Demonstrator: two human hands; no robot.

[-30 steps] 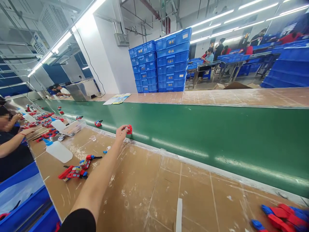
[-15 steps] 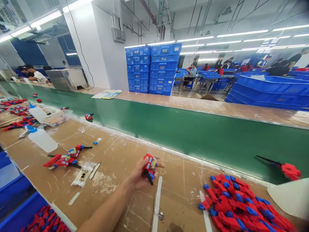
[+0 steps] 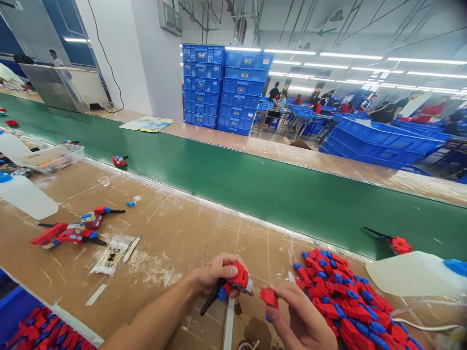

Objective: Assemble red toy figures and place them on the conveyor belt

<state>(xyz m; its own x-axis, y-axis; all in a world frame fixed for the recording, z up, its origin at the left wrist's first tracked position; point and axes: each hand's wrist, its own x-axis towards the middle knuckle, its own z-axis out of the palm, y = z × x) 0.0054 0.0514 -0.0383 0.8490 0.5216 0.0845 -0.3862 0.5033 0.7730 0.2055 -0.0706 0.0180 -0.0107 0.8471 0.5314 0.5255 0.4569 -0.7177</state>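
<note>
My left hand (image 3: 222, 277) is closed round a red, blue and grey toy figure (image 3: 240, 277), with a black rod-like part sticking out towards me. Close to its right, my right hand (image 3: 297, 313) pinches a small red plastic toy part (image 3: 269, 296) between thumb and fingers. A short gap separates the two pieces. Beside my right hand spreads a heap of red and blue toy parts (image 3: 343, 291). Several joined toy figures (image 3: 75, 232) with black rods lie on the brown tabletop at the left.
A green conveyor belt (image 3: 226, 170) crosses behind the table, carrying a few toy pieces. White plastic bottles (image 3: 408, 272) lie at both sides. A bag of cotton swabs (image 3: 110, 255) sits left of my arm. Blue crates (image 3: 239, 92) stand stacked beyond the belt; people are farther back.
My right hand has come into view with a small red part. My left hand has turned the toy figure over and drawn it slightly nearer. The view has swung right.
</note>
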